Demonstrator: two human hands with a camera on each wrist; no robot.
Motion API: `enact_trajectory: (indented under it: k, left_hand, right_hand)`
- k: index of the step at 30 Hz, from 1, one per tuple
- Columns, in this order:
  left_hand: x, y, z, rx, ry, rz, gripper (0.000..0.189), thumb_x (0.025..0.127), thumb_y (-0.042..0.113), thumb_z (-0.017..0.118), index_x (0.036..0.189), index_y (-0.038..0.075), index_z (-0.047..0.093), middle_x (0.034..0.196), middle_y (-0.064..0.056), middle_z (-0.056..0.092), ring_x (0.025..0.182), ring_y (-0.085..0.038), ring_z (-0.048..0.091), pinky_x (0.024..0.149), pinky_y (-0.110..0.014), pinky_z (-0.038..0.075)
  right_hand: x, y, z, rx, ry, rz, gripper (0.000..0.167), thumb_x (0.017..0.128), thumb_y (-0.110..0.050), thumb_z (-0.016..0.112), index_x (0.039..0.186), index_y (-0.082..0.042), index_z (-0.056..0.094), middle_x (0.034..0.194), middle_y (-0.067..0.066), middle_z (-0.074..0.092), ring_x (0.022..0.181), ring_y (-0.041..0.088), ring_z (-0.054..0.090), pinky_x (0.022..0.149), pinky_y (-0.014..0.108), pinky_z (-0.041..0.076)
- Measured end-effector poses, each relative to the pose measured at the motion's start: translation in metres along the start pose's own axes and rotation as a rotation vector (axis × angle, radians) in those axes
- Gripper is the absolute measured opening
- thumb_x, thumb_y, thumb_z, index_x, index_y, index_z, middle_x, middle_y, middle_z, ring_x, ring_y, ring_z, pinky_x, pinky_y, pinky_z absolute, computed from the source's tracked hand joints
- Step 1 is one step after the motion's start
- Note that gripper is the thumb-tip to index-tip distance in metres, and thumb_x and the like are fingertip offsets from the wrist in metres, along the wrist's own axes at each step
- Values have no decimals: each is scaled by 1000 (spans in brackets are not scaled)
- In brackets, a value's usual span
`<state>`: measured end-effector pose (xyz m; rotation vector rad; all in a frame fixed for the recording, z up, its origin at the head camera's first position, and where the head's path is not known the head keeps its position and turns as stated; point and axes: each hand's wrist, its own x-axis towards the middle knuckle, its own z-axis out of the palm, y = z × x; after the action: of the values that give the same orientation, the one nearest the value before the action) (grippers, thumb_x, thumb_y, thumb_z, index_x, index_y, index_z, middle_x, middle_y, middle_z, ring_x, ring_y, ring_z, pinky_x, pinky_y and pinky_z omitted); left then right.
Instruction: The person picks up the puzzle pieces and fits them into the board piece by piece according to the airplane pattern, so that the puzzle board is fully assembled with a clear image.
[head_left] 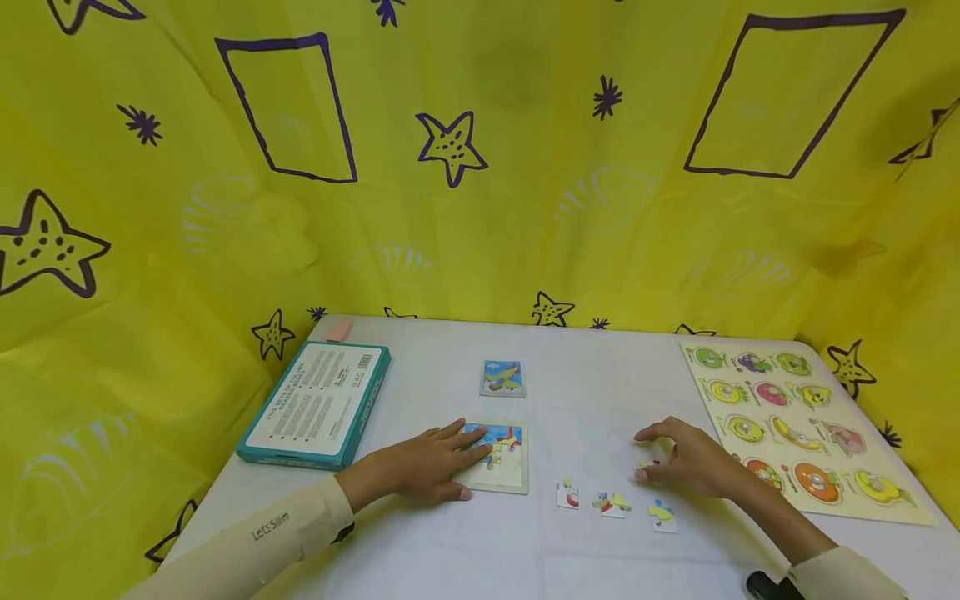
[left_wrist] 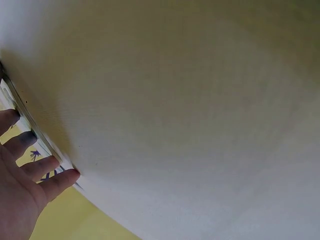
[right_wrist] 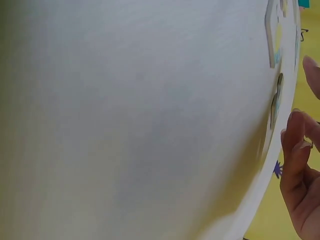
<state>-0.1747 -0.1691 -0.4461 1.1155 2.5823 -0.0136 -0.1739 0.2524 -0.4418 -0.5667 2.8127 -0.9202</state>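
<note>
Head: your left hand [head_left: 426,468] lies spread on the tray [head_left: 508,481], gripping nothing; your right hand [head_left: 697,460] half-curls at a puzzle piece [head_left: 645,464] rightward, hold unclear. Left wrist: fingers [left_wrist: 61,182] extended; press lightly. Right wrist: fingers bent; pinch edges.

The head camera looks forward and down over the table [head_left: 420,367] to its far edge; nearer, tilted wrist views share with it the left hand [left_wrist: 22,190] and right hand [right_wrist: 300,185] respectively.
</note>
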Motion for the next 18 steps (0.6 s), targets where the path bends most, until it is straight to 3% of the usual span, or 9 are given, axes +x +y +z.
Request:
enact_trajectory:
  k: [7,18]
  left_hand:
    - [1,0,0,16,5,3,71,101,57,49,160,25,27,169,-1,19,154,-36,19,117,-53,35]
    - [0,0,0,-11,10,6,71,101,56,49,161,25,27,169,-2,18,155,-36,18,119,-52,32]
  right_hand:
    - [-13,9,0,-99,47,1,48,73,-37,89,110,-12,72,109,3,68,102,25,62,81,30,49]
    - [-15,12,3,-100,74,2,32,77,-30,87,100,-14,73,104,3,67,100,27,63,77,30,48]
